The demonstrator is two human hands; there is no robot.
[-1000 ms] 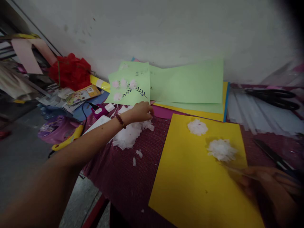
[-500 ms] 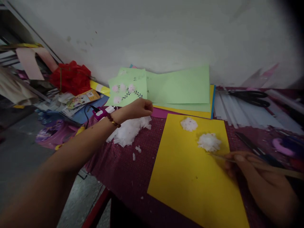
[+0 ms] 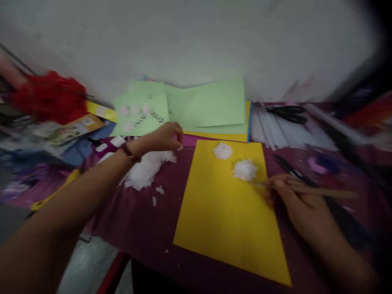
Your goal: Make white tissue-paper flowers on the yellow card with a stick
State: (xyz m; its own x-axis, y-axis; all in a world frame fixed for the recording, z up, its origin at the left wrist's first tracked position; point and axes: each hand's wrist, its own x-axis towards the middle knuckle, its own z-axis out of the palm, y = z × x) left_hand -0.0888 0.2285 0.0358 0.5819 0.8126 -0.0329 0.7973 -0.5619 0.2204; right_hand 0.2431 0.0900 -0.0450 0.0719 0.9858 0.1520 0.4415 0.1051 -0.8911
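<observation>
My left hand (image 3: 167,136) hangs over the white paper pile, fingers pinched, with a small white scrap of paper (image 3: 180,147) at the fingertips. My right hand (image 3: 290,194) is closed around a slim stick-like tool (image 3: 321,191); blur hides its exact kind. Its thin tip points at a fluffy white paper flower (image 3: 245,170) on the yellow sheet (image 3: 228,216). A second, flatter white flower (image 3: 223,151) lies farther back on the same sheet. Beside the sheet, a pile of white paper petals (image 3: 145,171) rests on the dark red tablecloth (image 3: 137,220).
Green sheets (image 3: 208,104), one decorated with pale flowers and dark sprigs, lean on the wall. Black-handled scissors (image 3: 288,113) rest on clear plastic strips at right. A cutter knife (image 3: 286,166) lies near my right hand. Red wrapping (image 3: 50,98) and a purple power socket (image 3: 105,148) are at left.
The whole view has swung right, so the table appears shifted left. My left fingers now show a white scrap at their tips. My right hand keeps its tool near the fluffy flower.
</observation>
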